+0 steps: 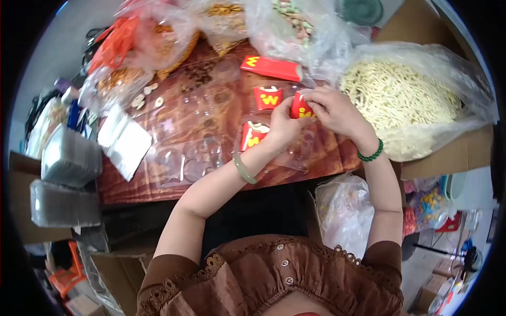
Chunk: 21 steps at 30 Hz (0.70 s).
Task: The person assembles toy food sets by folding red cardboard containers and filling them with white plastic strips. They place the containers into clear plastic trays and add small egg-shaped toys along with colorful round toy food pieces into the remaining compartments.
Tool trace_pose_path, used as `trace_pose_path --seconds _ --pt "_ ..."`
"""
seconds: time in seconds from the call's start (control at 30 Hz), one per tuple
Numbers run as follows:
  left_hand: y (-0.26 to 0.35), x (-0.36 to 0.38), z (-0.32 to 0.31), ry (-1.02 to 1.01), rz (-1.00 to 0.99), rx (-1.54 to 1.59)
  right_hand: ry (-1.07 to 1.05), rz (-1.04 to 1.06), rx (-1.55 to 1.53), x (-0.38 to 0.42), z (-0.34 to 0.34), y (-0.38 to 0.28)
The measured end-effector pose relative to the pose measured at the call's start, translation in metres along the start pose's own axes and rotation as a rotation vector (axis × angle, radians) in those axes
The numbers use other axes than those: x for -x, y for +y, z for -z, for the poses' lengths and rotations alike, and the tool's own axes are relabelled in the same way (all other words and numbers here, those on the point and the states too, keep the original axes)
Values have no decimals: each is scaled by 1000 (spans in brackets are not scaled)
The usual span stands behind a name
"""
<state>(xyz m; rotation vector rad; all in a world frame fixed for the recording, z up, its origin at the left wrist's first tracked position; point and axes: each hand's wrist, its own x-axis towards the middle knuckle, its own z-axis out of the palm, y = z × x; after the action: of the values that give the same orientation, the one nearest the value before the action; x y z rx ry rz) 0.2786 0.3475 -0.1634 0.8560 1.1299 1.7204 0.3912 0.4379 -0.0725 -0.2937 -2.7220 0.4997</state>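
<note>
A small red fry carton with a yellow letter mark is held up between my two hands over the table. My left hand, below a pale bangle, grips its left side and lower part. At its top right edge, the fingers of my right hand are pinched together; whether they also hold a small piece is hidden. Just left of it stands another red carton in a clear plastic tray. Partly behind my left wrist, a third red carton has pale sticks showing at its top.
A stack of red cartons lies beyond my hands. On the right, an open box holds a bag of pale fry-shaped sticks. Clear trays and bagged pieces lie on the reddish tablecloth. Stacked plastic containers stand left.
</note>
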Motion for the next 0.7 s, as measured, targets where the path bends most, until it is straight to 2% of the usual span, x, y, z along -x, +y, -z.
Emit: trace_pose_path --seconds 0.07,0.17,0.27,0.3,0.37,0.43,0.5,0.57,0.6,0.7 --pt "11 11 24 81 29 -135 -87 113 -87 -25 -11 -13" --pt "22 29 60 220 -19 -97 -319 111 -94 -61 -24 -40" --pt "48 46 97 294 -38 12 -257 133 -188 -100 -55 -69" --pt "54 51 118 307 -58 -140 -265 141 -222 -115 -65 -76" --pt "86 73 155 350 -223 -471 -302 90 -324 -147 -88 -87" --pt "111 89 200 290 -63 -391 -320 130 -312 -181 -120 -99" --pt "107 91 252 386 -130 -1001 -341 130 -293 -208 -160 -112" --pt "96 89 281 484 -93 -1311 -406 133 -158 -229 -190 -128" --pt "94 90 289 454 -73 -1376 -440 129 -75 -238 -203 -135" --pt "88 86 298 452 14 -1288 -539 166 -118 -258 -251 -122"
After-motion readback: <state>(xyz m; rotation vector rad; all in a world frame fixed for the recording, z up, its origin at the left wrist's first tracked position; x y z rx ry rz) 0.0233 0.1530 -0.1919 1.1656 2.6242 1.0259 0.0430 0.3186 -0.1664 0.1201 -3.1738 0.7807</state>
